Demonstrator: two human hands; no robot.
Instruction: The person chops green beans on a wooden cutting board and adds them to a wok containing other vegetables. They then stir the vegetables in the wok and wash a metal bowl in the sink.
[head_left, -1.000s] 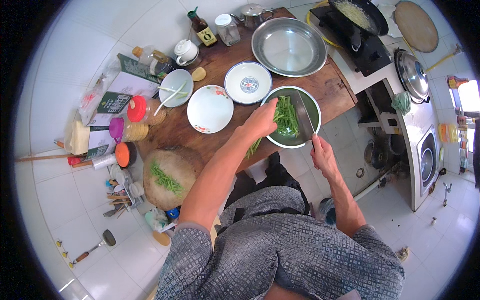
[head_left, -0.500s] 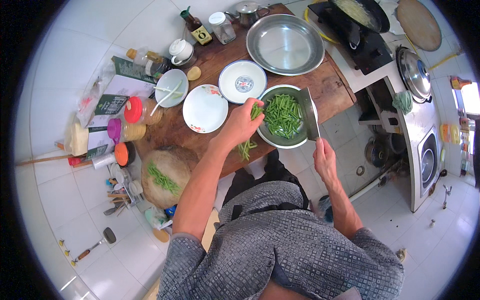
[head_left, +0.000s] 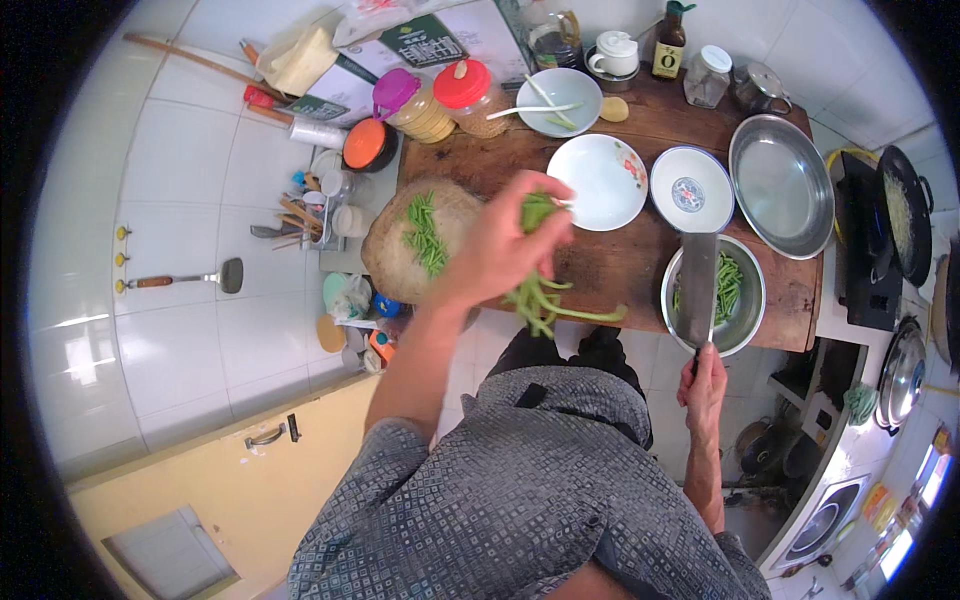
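My left hand [head_left: 508, 245] is closed round a bunch of long green beans [head_left: 540, 303], whose ends dangle below the fingers over the table's front edge. In my right hand [head_left: 704, 380] is the handle of a cleaver [head_left: 697, 285]. Its broad blade points away from me and covers part of a steel bowl [head_left: 756, 318]. Cut green beans [head_left: 733, 285] show in that bowl beside the blade. To the left, a round wooden chopping board [head_left: 385, 255] carries a small pile of cut bean pieces [head_left: 425, 235].
Beyond my hands on the wooden table [head_left: 590, 262] stand a floral white plate [head_left: 597, 185], a blue-rimmed bowl [head_left: 690, 190] and a wide steel basin [head_left: 780, 185]. Lidded jars [head_left: 470, 100] line the back left. A wok [head_left: 905, 215] sits on the stove at right.
The view has swung left. My left hand has carried the bunch of beans away from the steel bowl toward the chopping board. The cleaver has shifted from the bowl's right rim to its left part.
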